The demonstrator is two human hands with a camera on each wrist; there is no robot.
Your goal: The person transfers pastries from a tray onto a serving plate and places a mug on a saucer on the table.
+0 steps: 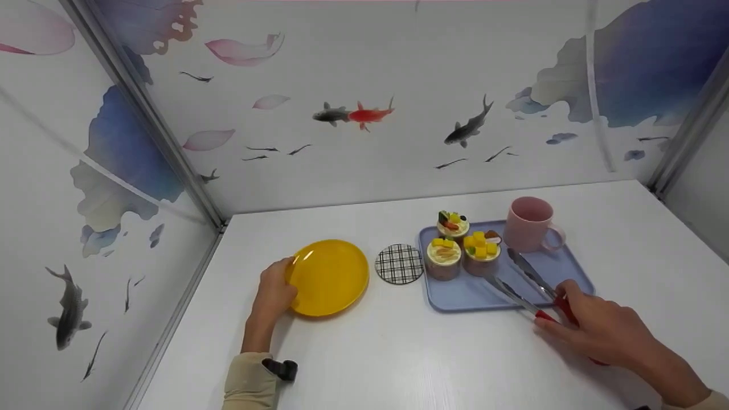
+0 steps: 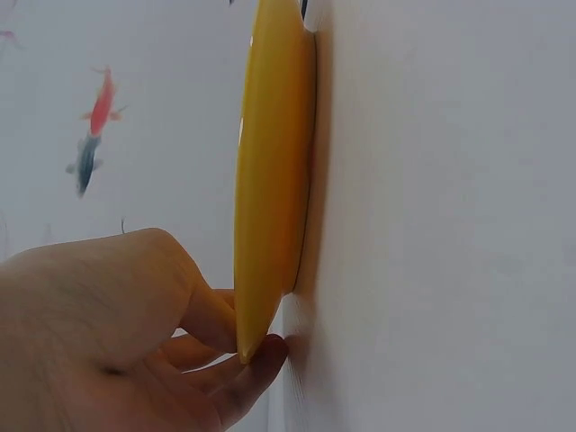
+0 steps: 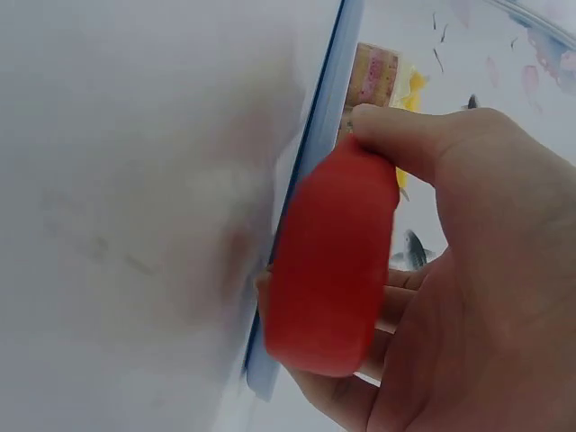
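My left hand (image 1: 275,291) pinches the left rim of a round yellow plate (image 1: 330,278); in the left wrist view the thumb is on top and fingers curl beneath the edge. My right hand (image 1: 606,324) grips metal tongs (image 1: 529,270) by their red handles (image 3: 328,261). The arms of the tongs are spread over a blue-purple tray (image 1: 455,299). One tip is close to the front dessert cups, the other near the mug. On the tray stand a cup topped with yellow cubes (image 1: 482,248), a cream-topped cup (image 1: 443,257) and a fruit-topped cup (image 1: 453,224).
A pink mug (image 1: 528,225) stands at the tray's back right, its handle to the right. Between plate and tray lies a round checked coaster (image 1: 400,264). Walls printed with fish and petals (image 1: 364,114) enclose the white table (image 1: 364,353) at the back and sides.
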